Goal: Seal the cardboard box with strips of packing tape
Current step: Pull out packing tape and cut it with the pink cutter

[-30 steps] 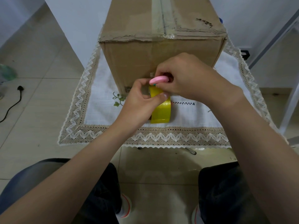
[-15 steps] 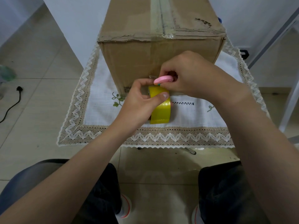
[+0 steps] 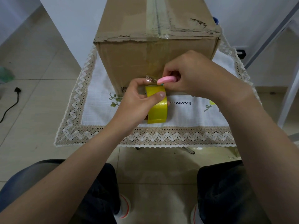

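A brown cardboard box [image 3: 129, 62] stands on a white lace-edged cloth [image 3: 186, 113]. A clear tape strip [image 3: 152, 29] runs along its top seam and down the near face. My left hand [image 3: 137, 102] grips a yellow tape roll [image 3: 157, 109] just below the box's front face, with the thumb across the roll. My right hand [image 3: 197, 73] holds a small pink cutter [image 3: 166, 79] at the stretch of tape between roll and box. A crinkled clear tape end [image 3: 150, 78] shows beside the cutter tip.
The cloth covers a small low table with metal legs [image 3: 188, 150] over a tiled floor. My knees in dark trousers [image 3: 226, 191] are below the table edge. A black plug and cord [image 3: 13, 101] lie at the left. White frame bars [image 3: 289, 94] stand at the right.
The pink cutter and my right hand have shifted slightly right and up along the tape at the box face. My left hand stays on the roll.
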### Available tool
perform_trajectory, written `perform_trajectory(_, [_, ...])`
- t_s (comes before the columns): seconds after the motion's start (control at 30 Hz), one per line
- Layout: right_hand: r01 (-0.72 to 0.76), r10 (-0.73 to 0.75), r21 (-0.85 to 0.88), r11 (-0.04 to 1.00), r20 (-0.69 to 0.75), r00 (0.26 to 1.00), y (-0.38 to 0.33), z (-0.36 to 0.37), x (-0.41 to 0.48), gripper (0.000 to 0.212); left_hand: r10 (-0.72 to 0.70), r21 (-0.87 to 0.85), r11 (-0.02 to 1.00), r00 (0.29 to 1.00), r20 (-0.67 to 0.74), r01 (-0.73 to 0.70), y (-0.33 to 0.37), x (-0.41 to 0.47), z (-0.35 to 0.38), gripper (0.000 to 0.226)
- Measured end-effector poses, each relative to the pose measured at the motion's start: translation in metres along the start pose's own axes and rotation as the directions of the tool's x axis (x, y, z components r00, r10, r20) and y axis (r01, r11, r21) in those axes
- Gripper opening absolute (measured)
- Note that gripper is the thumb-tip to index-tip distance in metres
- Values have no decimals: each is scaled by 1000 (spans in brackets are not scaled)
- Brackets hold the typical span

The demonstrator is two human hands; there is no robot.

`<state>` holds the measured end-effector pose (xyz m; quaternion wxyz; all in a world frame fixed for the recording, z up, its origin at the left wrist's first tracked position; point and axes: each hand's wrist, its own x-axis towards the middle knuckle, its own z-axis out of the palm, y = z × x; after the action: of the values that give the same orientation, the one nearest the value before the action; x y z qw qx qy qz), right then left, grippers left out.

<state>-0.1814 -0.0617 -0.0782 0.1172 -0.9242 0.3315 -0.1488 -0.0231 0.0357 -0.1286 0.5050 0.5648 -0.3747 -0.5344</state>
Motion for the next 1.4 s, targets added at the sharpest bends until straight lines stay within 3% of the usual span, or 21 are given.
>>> perform_trajectory(0.43, [-53, 50, -62, 997, -45, 998, 11, -13, -16, 28, 0, 74, 997, 1000, -3, 0, 4, 1, -6, 41])
perform_trajectory(0.7, [-227, 230, -87, 970, 24, 973, 29, -28, -41, 22, -18, 107, 994, 1000, -3, 18, 0, 4, -2, 44])
perform_trajectory(0.8, [-369, 380, -115, 922, 95, 920, 41, -37, -53, 16, -22, 128, 991, 1000, -16, 24, -1, 5, 0, 44])
perform_trajectory(1.0, [-632, 643, -123, 766, 95, 760, 87, -23, -64, 13, -29, 135, 990, 999, -44, 35, -4, 7, 1, 42])
perform_trajectory(1.13, [-707, 708, -81, 702, 187, 681, 105, -4, -67, 20, -23, 156, 987, 998, -55, 31, -5, 9, 1, 42])
perform_trajectory(1.27, [-725, 729, -86, 684, 125, 673, 98, -2, -66, 49, -18, 156, 987, 998, -57, 27, -6, 10, 1, 44])
perform_trajectory(1.4, [-746, 744, -81, 661, 196, 639, 78, -13, -60, 37, -17, 147, 989, 998, -55, 25, -6, 9, 1, 43])
